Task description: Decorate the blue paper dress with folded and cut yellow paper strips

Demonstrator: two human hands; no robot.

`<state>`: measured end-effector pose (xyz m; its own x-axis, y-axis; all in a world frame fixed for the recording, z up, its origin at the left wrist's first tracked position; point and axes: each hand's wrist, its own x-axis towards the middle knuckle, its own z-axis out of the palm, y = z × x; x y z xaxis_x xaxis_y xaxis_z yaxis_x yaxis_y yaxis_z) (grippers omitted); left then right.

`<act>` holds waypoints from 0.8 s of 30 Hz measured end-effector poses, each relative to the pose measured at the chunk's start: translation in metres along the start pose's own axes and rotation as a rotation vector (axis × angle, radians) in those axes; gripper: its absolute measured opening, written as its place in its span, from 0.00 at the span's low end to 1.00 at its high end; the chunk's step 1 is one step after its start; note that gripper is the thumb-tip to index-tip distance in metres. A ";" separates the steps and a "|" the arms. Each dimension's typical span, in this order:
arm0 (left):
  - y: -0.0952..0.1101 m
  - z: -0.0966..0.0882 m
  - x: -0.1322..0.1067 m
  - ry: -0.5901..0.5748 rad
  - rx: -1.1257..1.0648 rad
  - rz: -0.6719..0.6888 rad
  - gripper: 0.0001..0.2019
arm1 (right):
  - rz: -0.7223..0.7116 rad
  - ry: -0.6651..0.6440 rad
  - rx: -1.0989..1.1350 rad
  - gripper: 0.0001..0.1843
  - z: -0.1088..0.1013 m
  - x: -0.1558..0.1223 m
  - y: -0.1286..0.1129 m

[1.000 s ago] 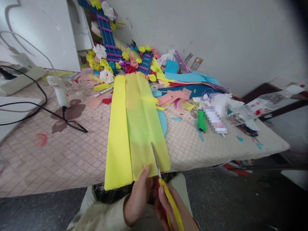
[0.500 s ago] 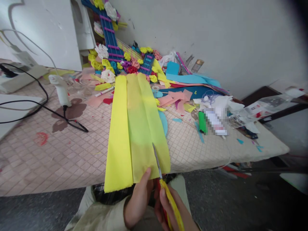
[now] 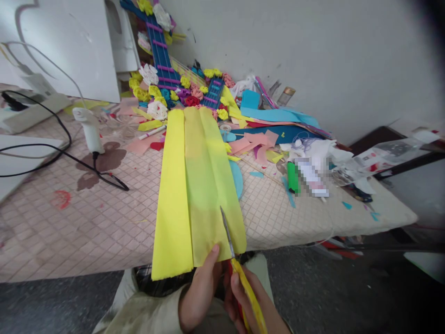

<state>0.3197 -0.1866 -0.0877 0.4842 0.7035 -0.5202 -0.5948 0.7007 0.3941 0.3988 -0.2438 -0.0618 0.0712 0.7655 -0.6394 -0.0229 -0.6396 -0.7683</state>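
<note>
A long sheet of yellow crepe paper (image 3: pixel 205 208) stretches from the middle of the table toward me, its left side folded over in a brighter double layer. At its near edge my left hand (image 3: pixel 203 287) pinches the paper, thumb on top and the other fingers underneath. My right hand (image 3: pixel 248 297) is closed around the yellow and red handles of a pair of scissors (image 3: pixel 248 292). One blade lies over the paper, pointing away from me; the other blade is hidden beneath the sheet.
Crepe-paper flowers and a blue guitar-like craft (image 3: pixel 163 60) stand at the back. A white glue gun (image 3: pixel 88 130) with its black cable rests at left near a power strip (image 3: pixel 34 116). Pink paper scraps (image 3: pixel 255 141), a green object (image 3: pixel 293 177) and a clear plastic bag (image 3: pixel 382 157) lie right.
The view has shifted very slightly. Both hands, the scissors and the yellow paper keep nearly the same positions, with no clear advance of the blades.
</note>
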 end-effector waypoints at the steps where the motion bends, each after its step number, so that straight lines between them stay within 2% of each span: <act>1: 0.000 -0.001 0.000 0.009 0.010 0.010 0.24 | 0.007 0.022 -0.006 0.37 0.001 -0.001 -0.001; 5: -0.004 -0.006 0.000 0.046 0.043 0.060 0.22 | 0.026 0.063 -0.004 0.38 0.001 -0.004 -0.004; 11: -0.005 -0.008 -0.002 0.032 0.035 0.071 0.15 | 0.019 -0.020 0.021 0.35 -0.002 0.001 0.000; 15: -0.003 -0.007 -0.002 0.003 0.014 0.042 0.20 | -0.005 -0.052 0.023 0.35 -0.002 0.003 0.001; 20: -0.007 -0.012 0.001 0.017 0.006 0.079 0.24 | -0.006 0.049 -0.063 0.37 0.000 -0.003 -0.006; 24: -0.008 -0.012 0.002 0.000 -0.003 0.082 0.23 | -0.009 0.079 -0.030 0.38 0.002 -0.005 -0.009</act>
<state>0.3176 -0.1925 -0.1004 0.4340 0.7585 -0.4861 -0.6344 0.6404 0.4329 0.3971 -0.2418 -0.0522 0.1497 0.7641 -0.6275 0.0080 -0.6355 -0.7720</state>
